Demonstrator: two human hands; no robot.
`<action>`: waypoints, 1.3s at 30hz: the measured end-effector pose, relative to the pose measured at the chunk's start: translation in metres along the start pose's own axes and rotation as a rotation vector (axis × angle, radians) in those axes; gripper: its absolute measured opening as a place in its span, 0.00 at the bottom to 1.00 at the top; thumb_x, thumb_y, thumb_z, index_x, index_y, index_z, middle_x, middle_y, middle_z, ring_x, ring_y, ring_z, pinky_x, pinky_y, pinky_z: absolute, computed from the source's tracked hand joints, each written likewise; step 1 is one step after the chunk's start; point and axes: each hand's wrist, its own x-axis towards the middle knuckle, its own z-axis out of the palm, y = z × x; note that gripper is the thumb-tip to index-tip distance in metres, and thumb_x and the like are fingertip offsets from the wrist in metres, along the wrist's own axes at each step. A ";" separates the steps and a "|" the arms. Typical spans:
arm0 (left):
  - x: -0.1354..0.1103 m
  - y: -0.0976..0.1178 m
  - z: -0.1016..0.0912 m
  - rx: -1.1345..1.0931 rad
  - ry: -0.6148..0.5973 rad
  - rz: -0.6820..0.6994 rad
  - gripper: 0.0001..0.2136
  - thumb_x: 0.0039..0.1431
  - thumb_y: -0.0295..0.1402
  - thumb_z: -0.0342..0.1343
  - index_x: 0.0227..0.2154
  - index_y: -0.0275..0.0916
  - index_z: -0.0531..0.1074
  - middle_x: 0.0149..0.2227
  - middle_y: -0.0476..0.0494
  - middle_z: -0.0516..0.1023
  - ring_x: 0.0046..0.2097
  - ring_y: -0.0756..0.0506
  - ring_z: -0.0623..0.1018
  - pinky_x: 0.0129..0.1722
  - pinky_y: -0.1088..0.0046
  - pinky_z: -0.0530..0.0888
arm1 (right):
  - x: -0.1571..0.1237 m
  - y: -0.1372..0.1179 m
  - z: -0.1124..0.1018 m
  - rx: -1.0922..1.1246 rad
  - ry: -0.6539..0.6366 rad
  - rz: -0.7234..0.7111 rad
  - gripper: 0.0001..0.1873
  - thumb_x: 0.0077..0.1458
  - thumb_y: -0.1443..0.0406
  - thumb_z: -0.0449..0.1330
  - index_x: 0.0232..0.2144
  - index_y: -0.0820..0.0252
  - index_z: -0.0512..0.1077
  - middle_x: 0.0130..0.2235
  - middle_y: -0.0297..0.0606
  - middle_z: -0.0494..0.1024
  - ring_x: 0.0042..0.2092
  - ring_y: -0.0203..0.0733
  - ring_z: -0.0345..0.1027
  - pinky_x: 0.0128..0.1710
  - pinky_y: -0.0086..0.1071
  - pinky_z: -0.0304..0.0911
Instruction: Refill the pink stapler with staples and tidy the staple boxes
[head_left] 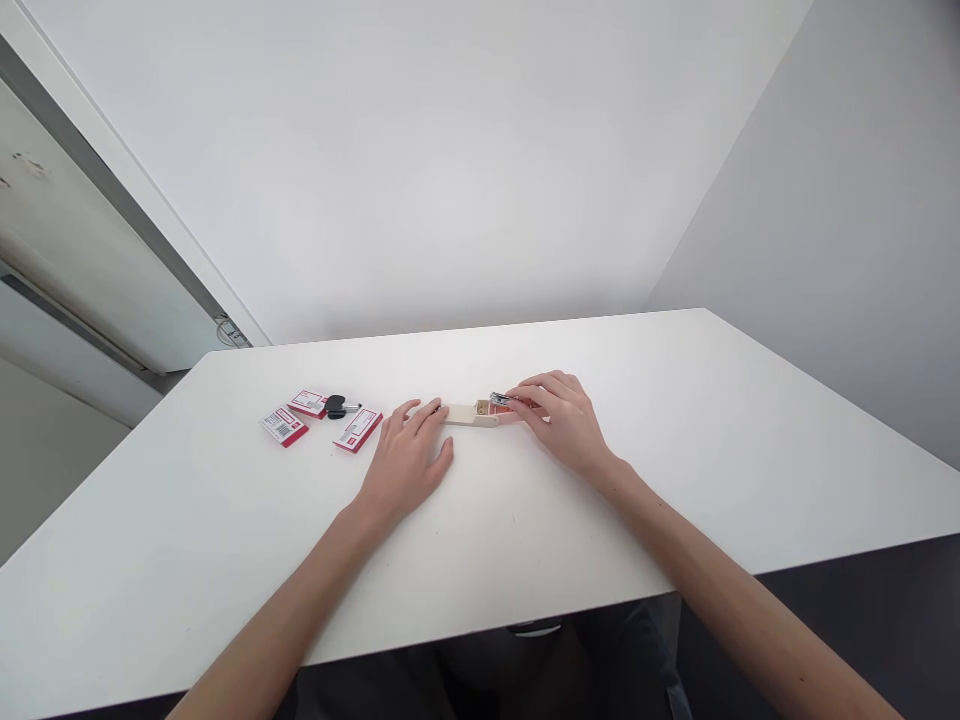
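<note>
A long, narrow cream case [469,414] lies open on the table, with a pinkish-red part [513,415] continuing it to the right. My left hand [405,455] rests with fingers spread, its fingertips on the left end of the cream part and the thumb apart. Over the pinkish part, my right hand [562,415] has its thumb and fingers closed on a small shiny metal piece [499,398]. That piece's covered end and much of the pinkish part are hidden behind the fingers.
Left of my hands lie three small red-and-white boxes [358,430] with printed labels. Between them sits a small black object [336,406] with a metal end. The white table [480,550] meets a white wall behind; its front edge is close to my lap.
</note>
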 end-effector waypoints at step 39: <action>0.001 0.025 -0.017 -0.352 0.134 0.124 0.10 0.73 0.36 0.49 0.36 0.43 0.72 0.37 0.46 0.80 0.45 0.42 0.74 0.50 0.60 0.71 | -0.003 -0.037 0.003 0.071 0.054 -0.162 0.13 0.71 0.67 0.54 0.33 0.53 0.74 0.27 0.33 0.79 0.28 0.37 0.70 0.25 0.33 0.57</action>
